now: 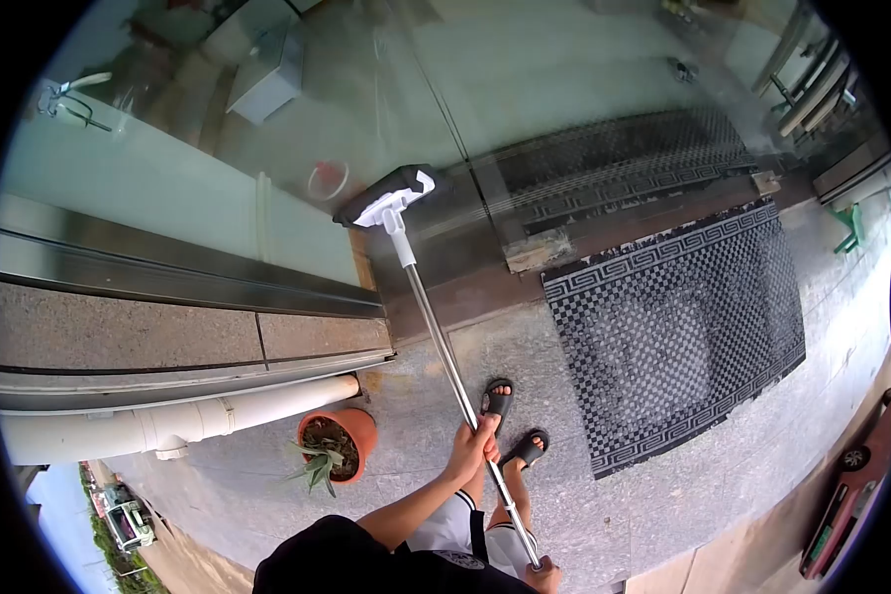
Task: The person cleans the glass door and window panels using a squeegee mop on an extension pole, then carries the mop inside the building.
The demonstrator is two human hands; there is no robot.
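Observation:
A long metal pole (pixel 436 332) with a white and black cleaning head (pixel 391 201) reaches up from the person to the glass door (pixel 337 109); whether the head touches the glass I cannot tell. My left hand (pixel 477 447) is wrapped round the middle of the pole. Lower down, my right hand (pixel 543 574) is closed on the pole's bottom end. The head is tilted, its black edge towards the glass. Which side of the glass the reflected-looking shapes belong to is unclear.
A black and grey patterned mat (pixel 678 337) lies on the tiled floor at the right. A potted plant (pixel 339 445) stands by a white pipe (pixel 208 421) at the left. Farther right are a green stool (pixel 847 229) and a red car (pixel 851 495).

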